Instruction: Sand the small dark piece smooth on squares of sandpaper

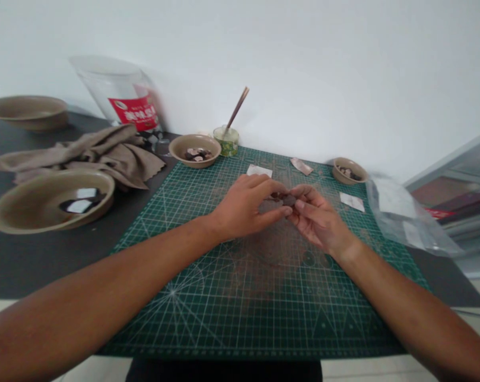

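The left hand [245, 204] and right hand [319, 218] are both pinching a dark lump [289, 200], which is sitting between their fingertips over the mat [263, 313]. Beyond, I am seeing a bowl [195, 164] of small pieces standing beside a cup [228, 146], its stick [237, 109] leaning right

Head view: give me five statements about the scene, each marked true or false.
1. The bare left hand and bare right hand are far apart. False: they meet around a small dark brown lump.
2. Thin dark sticks stand in the green patterned cup. True.
3. The crumpled brown cloth lies right of the green gridded mat. False: it lies left.
4. The clear plastic bag lies at the mat's right edge. True.
5. The mat is spotless. False: brownish smudges mark it.
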A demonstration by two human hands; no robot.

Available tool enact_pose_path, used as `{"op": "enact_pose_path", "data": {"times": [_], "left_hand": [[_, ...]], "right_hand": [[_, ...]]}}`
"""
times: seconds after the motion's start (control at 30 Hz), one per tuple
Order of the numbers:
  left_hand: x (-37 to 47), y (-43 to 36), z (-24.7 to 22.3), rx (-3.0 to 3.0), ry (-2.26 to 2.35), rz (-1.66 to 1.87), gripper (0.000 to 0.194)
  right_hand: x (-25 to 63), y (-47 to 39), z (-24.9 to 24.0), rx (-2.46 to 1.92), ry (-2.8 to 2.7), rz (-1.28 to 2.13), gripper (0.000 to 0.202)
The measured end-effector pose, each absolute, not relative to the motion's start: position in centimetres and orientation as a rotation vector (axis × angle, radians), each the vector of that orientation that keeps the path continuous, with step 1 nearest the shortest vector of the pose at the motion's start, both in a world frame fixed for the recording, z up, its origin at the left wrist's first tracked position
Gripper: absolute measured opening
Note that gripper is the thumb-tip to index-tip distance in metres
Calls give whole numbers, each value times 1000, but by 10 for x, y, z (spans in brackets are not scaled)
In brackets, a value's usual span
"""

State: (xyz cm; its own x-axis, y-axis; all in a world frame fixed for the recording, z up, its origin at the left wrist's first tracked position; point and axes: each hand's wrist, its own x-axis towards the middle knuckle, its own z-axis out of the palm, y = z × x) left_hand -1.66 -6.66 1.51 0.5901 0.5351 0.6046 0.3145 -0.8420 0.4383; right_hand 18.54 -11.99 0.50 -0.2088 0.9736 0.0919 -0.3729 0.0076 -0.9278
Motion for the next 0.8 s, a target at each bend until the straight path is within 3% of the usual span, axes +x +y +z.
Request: {"op": "enact_pose_path", "data": {"times": [0.43, 0.8], "left_hand": [[-15, -73, 20, 2434, 512, 1149, 25], [-12, -74, 24, 1937, 398, 850, 15]], "right_hand": [[181, -124, 10, -778, -1059, 1543, 28], [183, -126, 13, -724, -1106, 1621, 37]]}}
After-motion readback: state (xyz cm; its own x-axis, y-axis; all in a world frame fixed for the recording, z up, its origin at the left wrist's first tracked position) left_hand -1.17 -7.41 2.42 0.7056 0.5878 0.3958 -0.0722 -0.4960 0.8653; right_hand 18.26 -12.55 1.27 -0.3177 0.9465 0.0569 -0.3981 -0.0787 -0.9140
